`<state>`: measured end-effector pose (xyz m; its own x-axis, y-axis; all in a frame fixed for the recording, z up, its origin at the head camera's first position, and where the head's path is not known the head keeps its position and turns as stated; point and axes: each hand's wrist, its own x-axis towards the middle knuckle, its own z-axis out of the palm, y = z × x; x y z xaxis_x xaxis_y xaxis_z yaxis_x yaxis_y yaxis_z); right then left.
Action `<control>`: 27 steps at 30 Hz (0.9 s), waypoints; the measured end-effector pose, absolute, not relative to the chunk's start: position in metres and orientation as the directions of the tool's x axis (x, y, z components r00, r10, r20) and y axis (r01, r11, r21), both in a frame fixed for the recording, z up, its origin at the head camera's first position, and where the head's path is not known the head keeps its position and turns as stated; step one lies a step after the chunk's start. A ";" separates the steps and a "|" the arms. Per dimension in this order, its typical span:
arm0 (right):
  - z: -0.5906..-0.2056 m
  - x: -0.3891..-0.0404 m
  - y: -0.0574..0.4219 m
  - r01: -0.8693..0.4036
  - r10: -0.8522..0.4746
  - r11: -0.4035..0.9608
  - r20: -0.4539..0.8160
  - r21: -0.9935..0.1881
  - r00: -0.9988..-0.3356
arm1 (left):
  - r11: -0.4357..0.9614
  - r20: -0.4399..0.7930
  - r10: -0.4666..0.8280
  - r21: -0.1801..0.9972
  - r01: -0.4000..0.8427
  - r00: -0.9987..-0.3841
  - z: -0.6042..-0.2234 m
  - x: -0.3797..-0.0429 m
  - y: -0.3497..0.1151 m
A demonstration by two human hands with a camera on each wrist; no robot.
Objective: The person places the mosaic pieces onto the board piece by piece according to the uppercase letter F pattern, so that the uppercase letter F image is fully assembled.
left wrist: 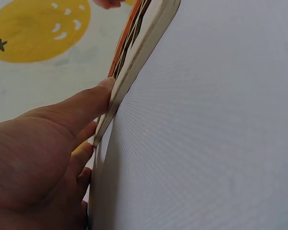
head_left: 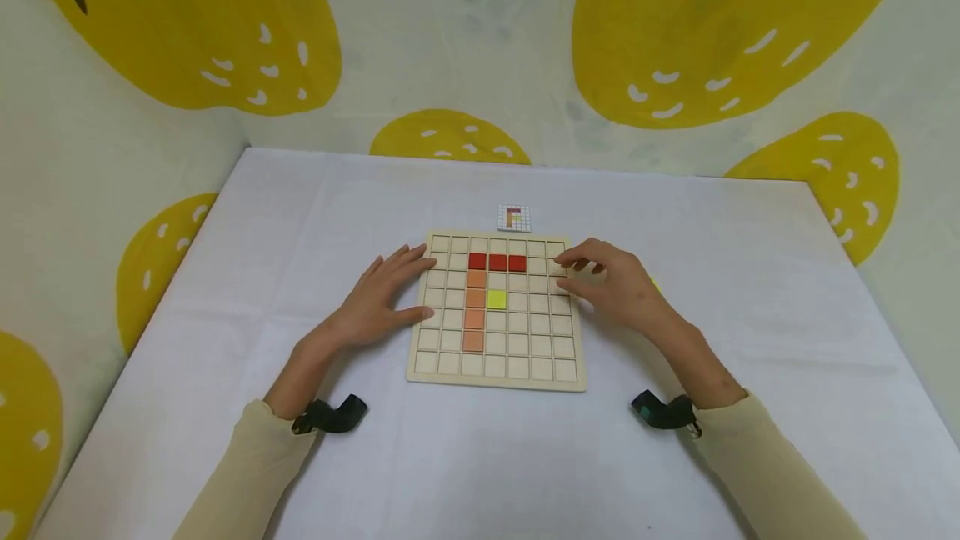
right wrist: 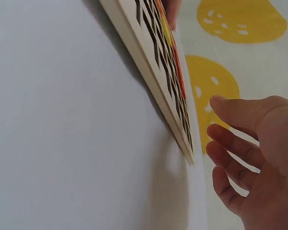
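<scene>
A square wooden grid board (head_left: 497, 384) lies on the white table. Three red tiles (head_left: 497, 262) form a row near its top, and a column of orange tiles (head_left: 474, 319) runs down from the leftmost one. One yellow tile (head_left: 497, 299) sits beside that column. My left hand (head_left: 375, 298) rests its thumb and fingertips along the board's left edge, fingers extended. Over the board's right edge hovers my right hand (head_left: 626, 286), its fingers loosely bent; in the right wrist view thumb and fingers (right wrist: 225, 153) stand apart with nothing between them.
A small pattern card (head_left: 514, 218) lies just behind the board, showing a similar coloured figure. Part of something yellow (head_left: 656, 284) peeks out behind my right hand. A cloth wall with yellow fruit prints (head_left: 450, 136) borders the table.
</scene>
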<state>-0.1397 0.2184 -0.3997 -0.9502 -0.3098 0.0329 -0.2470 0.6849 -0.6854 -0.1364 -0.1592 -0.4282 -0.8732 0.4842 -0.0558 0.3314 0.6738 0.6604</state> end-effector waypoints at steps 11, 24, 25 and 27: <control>-0.392 -0.135 0.284 -0.200 -0.235 0.745 0.030 -0.637 -0.972 | 0.674 -0.054 0.487 0.658 0.336 -0.872 -0.427 -0.137 -0.158; -0.396 -0.132 0.335 -0.160 -0.244 0.769 -0.053 -0.619 -0.968 | 0.675 -0.058 0.482 0.660 0.329 -0.874 -0.424 -0.134 -0.158; -0.397 -0.132 0.339 -0.163 -0.252 0.767 -0.058 -0.620 -0.966 | 0.675 -0.058 0.483 0.661 0.329 -0.874 -0.424 -0.135 -0.158; -0.398 -0.131 0.346 -0.176 -0.276 0.762 -0.066 -0.624 -0.959 | 0.673 -0.059 0.484 0.662 0.328 -0.873 -0.425 -0.135 -0.159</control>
<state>-0.1314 0.3458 -0.3983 -0.9590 -0.2755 -0.0664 -0.1756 0.7616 -0.6238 -0.1349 -0.1587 -0.4248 -0.8732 0.4839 -0.0590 0.3285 0.6734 0.6623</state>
